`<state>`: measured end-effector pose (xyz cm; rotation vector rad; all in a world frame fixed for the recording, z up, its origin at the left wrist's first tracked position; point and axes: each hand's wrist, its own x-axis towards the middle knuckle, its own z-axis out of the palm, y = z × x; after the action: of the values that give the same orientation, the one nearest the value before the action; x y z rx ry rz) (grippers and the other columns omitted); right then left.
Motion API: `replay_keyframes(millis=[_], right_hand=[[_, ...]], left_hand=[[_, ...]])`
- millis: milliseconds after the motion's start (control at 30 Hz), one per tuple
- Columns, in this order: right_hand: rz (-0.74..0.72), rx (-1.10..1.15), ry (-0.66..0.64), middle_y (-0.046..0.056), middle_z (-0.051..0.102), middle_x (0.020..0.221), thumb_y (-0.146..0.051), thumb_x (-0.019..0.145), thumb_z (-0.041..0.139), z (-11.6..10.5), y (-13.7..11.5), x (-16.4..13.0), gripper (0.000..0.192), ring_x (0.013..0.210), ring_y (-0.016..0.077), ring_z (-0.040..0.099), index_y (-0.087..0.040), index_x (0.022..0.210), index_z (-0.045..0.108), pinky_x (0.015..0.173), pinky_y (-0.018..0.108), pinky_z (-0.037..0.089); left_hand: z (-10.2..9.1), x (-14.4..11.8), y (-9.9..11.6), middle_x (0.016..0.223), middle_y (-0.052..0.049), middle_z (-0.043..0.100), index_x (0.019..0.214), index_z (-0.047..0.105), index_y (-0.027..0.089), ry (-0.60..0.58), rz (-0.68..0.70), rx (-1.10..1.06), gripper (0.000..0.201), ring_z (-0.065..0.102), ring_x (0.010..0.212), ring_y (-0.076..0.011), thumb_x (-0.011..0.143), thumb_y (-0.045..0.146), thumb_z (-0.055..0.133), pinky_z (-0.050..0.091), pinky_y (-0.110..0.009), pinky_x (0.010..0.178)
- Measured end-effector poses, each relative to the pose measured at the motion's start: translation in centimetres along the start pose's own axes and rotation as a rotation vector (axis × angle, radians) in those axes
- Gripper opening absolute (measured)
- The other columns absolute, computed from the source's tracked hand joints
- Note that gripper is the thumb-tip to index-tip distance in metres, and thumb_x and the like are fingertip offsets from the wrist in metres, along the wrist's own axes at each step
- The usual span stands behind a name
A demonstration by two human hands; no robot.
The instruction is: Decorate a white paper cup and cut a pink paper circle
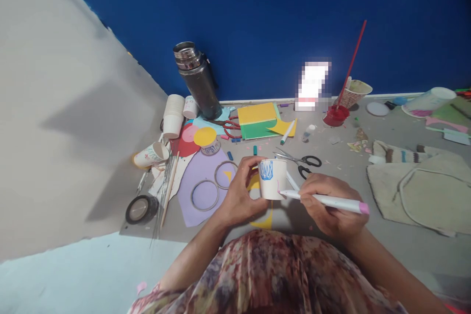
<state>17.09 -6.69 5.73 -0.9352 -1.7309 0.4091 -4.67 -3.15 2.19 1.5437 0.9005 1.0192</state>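
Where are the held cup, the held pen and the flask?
Held cup (pixel 274 182): head view, on the middle of its side wall.
Held pen (pixel 342 203): head view, on the barrel, toward its pink end.
Flask (pixel 201 87): head view, on the dark body, below the metal neck.

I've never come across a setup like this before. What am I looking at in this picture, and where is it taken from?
There is no machine here, just a person's two bare hands. The one picture comes from a camera worn on the head, looking forward and down. The left hand holds a white paper cup with a blue drawing; the right hand holds a marker, its tip at the cup's side by a pink line. On the table lie scissors and purple paper; a flask and stacked cups stand further back.
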Motion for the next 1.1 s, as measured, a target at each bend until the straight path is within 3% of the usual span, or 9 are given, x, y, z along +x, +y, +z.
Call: replay_keyframes(millis=[233, 533, 1100], right_hand=[[0.027, -0.022, 0.125, 0.000, 0.075, 0.070, -0.012, 0.089, 0.068, 0.1, 0.2, -0.1, 0.015, 0.058, 0.0176, 0.068, -0.026, 0.082, 0.071, 0.059, 0.031, 0.055], [0.010, -0.025, 0.105, -0.001, 0.073, 0.068, -0.011, 0.088, 0.068, 0.0, -0.1, 0.2, 0.016, 0.056, 0.0157, 0.066, -0.024, 0.080, 0.070, 0.055, 0.029, 0.053], [0.069, 0.037, 0.143, 0.002, 0.070, 0.069, -0.014, 0.094, 0.064, -0.4, 0.5, -1.2, 0.017, 0.060, 0.0213, 0.065, -0.028, 0.086, 0.070, 0.058, 0.039, 0.052]], left_hand=[[0.1, -0.2, 0.2, 0.139, -0.009, 0.057, 0.136, 0.055, 0.025, -0.021, 0.011, -0.031, 0.077, 0.059, 0.133, -0.0299, 0.064, 0.014, 0.082, 0.047, -0.048, 0.121], [0.3, -0.2, 0.1, 0.141, -0.011, 0.059, 0.136, 0.053, 0.025, -0.055, -0.042, -0.143, 0.081, 0.060, 0.137, -0.0316, 0.062, 0.016, 0.084, 0.046, -0.048, 0.121], [0.2, -0.7, -0.9, 0.144, -0.013, 0.062, 0.134, 0.050, 0.028, -0.046, -0.098, -0.286, 0.084, 0.061, 0.140, -0.0317, 0.063, 0.022, 0.093, 0.047, -0.048, 0.121]])
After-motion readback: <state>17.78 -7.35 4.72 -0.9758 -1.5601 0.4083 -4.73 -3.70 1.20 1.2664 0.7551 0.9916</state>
